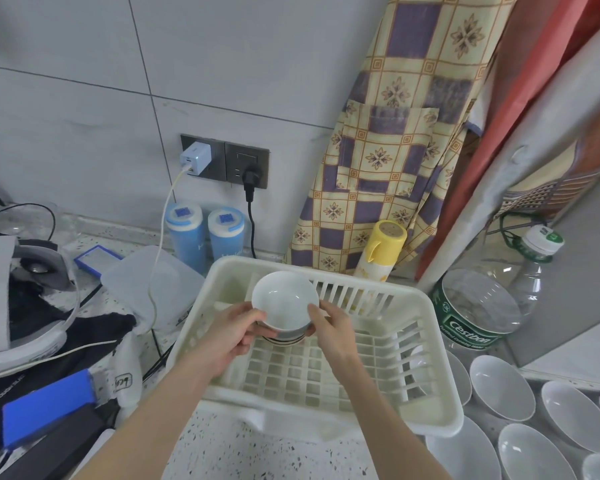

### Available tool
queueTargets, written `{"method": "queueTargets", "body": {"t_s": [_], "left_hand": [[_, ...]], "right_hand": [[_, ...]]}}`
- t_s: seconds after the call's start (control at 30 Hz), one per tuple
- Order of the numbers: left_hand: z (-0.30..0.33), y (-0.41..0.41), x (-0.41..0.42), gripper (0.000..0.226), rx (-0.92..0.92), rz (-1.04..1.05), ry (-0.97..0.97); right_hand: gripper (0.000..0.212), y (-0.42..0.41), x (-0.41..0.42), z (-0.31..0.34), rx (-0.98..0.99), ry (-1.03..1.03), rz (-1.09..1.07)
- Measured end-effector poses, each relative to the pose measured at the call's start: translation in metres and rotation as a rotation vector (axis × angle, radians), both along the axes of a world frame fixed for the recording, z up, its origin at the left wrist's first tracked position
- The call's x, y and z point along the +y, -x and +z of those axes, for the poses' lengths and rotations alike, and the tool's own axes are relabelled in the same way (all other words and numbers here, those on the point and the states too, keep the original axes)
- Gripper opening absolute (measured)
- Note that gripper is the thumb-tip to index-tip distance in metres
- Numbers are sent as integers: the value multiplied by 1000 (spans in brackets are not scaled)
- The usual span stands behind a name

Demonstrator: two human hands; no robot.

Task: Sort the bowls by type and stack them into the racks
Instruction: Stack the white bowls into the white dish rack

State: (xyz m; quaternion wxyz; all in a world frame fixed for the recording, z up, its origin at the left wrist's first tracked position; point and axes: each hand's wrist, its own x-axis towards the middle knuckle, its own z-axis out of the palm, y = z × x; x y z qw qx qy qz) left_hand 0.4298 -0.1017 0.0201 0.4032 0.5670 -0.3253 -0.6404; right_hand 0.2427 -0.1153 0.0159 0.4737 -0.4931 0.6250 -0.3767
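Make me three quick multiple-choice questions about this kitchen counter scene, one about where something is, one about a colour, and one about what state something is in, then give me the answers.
1. Where is the stack of small bowls?
A. on the counter among the oval bowls
B. held over the cream plastic dish rack
C. next to the wall socket

2. What colour is the cap of the spray can behind the rack?
A. yellow
B. red
C. black

3. How are the hands placed?
A. both lie flat on the counter
B. only one touches the bowls
C. the left hand and right hand both grip the stack

Answers: 1 B, the stack sits between the hands above the rack's far left part. 2 A, the cap is plainly yellow. 3 C, fingers of each hand curl round opposite sides of the stack.
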Motion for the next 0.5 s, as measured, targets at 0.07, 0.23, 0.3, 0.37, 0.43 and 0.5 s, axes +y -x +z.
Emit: {"method": "queueTargets", "body": {"t_s": [0.07,0.23,0.3,0.37,0.43,0.5], "left_hand": [[-1,0,1,27,-4,-16,8],[0,2,0,30,-28,-40,40],[-1,3,0,32,-52,-31,35],[-2,2,0,33,-91,-2,39],[-4,-2,1,34,-117,57,65],[-6,-5,1,35,-136,92,93]], "right_hand": [[33,-2,-1,2,41,-6,14],[43,-4,0,3,6,-29,-49],[43,-6,0,2,5,-33,-58],[43,-7,0,1,-3,-36,-70],[42,-7,1,0,-5,-48,-93],[41,-6,0,-2,11,-63,-110]]}}
